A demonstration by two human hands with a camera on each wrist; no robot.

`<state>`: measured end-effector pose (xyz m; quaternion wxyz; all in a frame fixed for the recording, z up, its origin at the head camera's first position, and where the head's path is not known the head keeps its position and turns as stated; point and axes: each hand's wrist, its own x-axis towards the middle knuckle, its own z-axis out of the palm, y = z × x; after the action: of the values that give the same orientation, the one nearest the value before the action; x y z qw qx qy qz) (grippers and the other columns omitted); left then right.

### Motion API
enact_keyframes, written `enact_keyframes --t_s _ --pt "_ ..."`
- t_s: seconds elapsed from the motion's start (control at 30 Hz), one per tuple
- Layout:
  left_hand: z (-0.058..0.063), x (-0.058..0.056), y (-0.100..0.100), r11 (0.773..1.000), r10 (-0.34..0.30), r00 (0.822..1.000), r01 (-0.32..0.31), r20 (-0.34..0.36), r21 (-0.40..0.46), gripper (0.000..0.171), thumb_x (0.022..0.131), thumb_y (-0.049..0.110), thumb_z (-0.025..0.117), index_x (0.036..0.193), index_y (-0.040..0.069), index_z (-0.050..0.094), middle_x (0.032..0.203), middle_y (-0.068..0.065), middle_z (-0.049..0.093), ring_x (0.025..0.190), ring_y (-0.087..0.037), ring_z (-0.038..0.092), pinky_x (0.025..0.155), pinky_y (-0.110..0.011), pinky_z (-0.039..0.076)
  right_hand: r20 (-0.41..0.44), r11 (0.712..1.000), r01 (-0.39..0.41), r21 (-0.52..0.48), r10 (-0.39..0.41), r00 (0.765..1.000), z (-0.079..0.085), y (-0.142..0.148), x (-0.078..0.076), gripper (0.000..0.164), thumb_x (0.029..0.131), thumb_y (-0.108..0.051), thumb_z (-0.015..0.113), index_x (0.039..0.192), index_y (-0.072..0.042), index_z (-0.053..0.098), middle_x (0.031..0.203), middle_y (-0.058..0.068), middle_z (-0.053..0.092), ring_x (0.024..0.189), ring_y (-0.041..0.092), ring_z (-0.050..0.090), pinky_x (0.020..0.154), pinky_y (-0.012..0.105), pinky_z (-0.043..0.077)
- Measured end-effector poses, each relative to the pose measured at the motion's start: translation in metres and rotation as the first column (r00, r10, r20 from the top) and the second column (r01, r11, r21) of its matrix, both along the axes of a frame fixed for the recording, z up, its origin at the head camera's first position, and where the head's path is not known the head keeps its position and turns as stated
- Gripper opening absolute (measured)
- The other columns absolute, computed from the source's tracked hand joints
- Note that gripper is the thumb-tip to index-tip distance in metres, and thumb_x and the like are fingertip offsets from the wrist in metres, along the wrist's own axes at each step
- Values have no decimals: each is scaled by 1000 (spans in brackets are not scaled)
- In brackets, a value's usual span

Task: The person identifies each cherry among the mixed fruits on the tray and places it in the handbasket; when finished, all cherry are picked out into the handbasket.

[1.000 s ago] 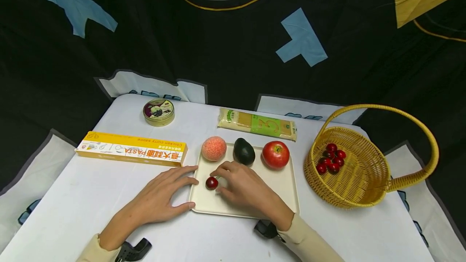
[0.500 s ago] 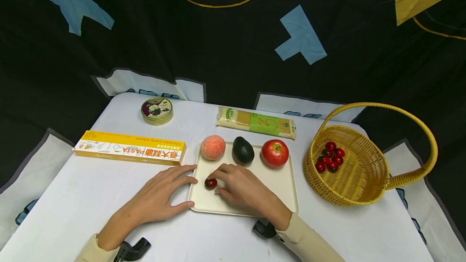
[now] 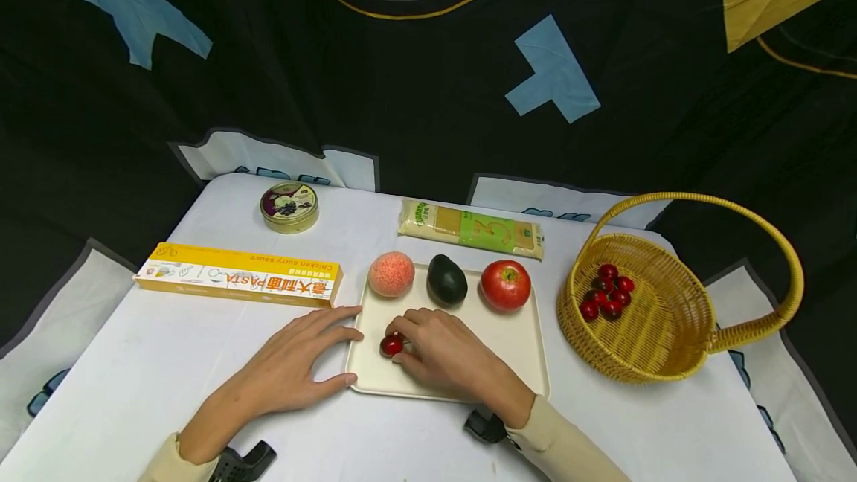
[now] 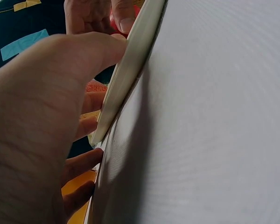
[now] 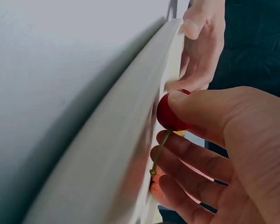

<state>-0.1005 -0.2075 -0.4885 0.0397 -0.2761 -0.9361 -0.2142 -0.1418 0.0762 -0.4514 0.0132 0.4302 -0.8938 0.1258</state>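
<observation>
A dark red cherry (image 3: 391, 346) is at the left part of a cream tray (image 3: 515, 370). My right hand (image 3: 447, 352) pinches it, with the thumb pressed on its side and the index finger curled at its far side. In the right wrist view, the green stem (image 5: 159, 156) hangs from the cherry (image 5: 168, 114) beside the other, loosely bent fingers. My left hand (image 3: 288, 363) lies on the table with fingers spread, its fingertips and thumb at the tray's left edge. Along the tray's far side sit a pinkish-orange peach-like fruit (image 3: 391, 274), an avocado (image 3: 446, 280) and a red apple (image 3: 505, 286).
To the right stands a wicker basket (image 3: 659, 341) with a tall handle and several cherries (image 3: 608, 293) inside. A pasta box (image 3: 237, 274) lies left of the tray. Behind are a round tin (image 3: 289, 208) and a noodle packet (image 3: 472, 229).
My right thumb has closed in against the cherry, and the cherry has rolled or shifted slightly toward me. My left hand has stayed at the tray's edge.
</observation>
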Motion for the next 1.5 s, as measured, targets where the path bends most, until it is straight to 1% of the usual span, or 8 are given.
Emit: enact_keyframes --t_s 0.2,0.33,0.5,0.77,1.0,1.13,1.27,1.5 --pt "-2 1 0 1000 2 1000 -2 -3 -2 54 88 56 83 134 31 71 167 5 47 150 -29 48 118 -57 44 -9 1000 18 -14 -18 1000 2 6 -1 22 95 -24 79 116 -19 74 98 -8 71 78 5 61 68 21 52" --pt "-2 0 0 1000 -3 1000 3 1 -5 54 89 56 83 135 31 71 167 5 46 150 -30 48 119 -58 43 18 999 38 -36 -37 999 2 11 -1 19 94 -22 79 112 -21 74 95 -9 70 74 3 57 64 19 49" --pt "-1 -1 0 1000 -2 1000 2 5 -6 54 88 55 83 135 31 71 167 4 46 150 -30 48 119 -58 43 43 997 41 -61 -39 998 -2 13 1 22 94 -22 79 115 -22 74 97 -10 70 75 2 55 64 19 48" --pt "-3 -1 0 1000 -4 1000 4 1 1 53 88 55 83 134 31 72 167 4 47 150 -30 48 119 -58 43 26 998 22 -61 -20 999 -4 18 3 22 94 -25 77 115 -21 74 98 -10 70 75 1 56 64 18 49" --pt "-3 -1 -1 1000 -2 1000 2 -4 0 54 87 54 84 134 30 72 167 4 47 150 -29 48 118 -57 43 59 993 83 -83 -78 995 -1 39 4 22 96 -32 77 114 -22 71 96 -11 68 73 1 54 65 20 48" --pt "-2 -1 -1 1000 -2 1000 2 -5 -1 54 87 53 84 134 29 72 167 4 47 150 -29 48 119 -56 43 58 986 127 -104 -121 991 2 55 5 26 94 -31 79 117 -23 71 99 -12 68 74 2 54 64 20 47" --pt "-2 -1 -1 1000 -2 1000 2 -5 -1 54 87 53 85 134 28 72 166 4 48 150 -29 48 119 -56 43 32 977 172 -127 -169 985 7 72 5 30 91 -28 81 119 -23 70 101 -12 68 75 3 56 65 21 49" --pt "-2 0 0 1000 -2 1000 2 -12 9 54 87 52 85 133 28 72 166 3 48 150 -30 49 118 -57 43 -70 964 195 -183 -211 975 20 105 3 35 86 -21 85 119 -19 71 104 -2 73 79 12 69 63 25 55"
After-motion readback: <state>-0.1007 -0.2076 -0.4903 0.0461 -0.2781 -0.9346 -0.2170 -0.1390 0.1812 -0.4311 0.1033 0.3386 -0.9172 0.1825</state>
